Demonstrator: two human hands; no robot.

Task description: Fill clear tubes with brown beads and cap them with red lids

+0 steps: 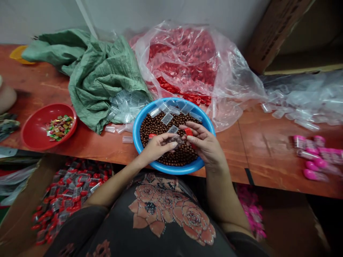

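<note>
My left hand [161, 145] is closed with thumb and fingers around a small clear plastic container [177, 140], partly covered by the fingers. My right hand [205, 143] pinches a red plastic cap [188, 131] close to the container. Both hands are over a blue basin [137, 134] filled with small round brown balls [150, 123]. Several clear containers [167, 119] lie on the balls towards the far rim. Another red piece [152, 136] peeks out behind my left hand; most of it is hidden.
Behind the basin, a clear bag [227, 78] holds many red caps [184, 57]. A green sack [102, 78] spills clear containers. On the left sits a red bowl [32, 125] with wrapped pieces. Pink-capped containers [312, 150] lie right; a box below holds red-capped ones [66, 192].
</note>
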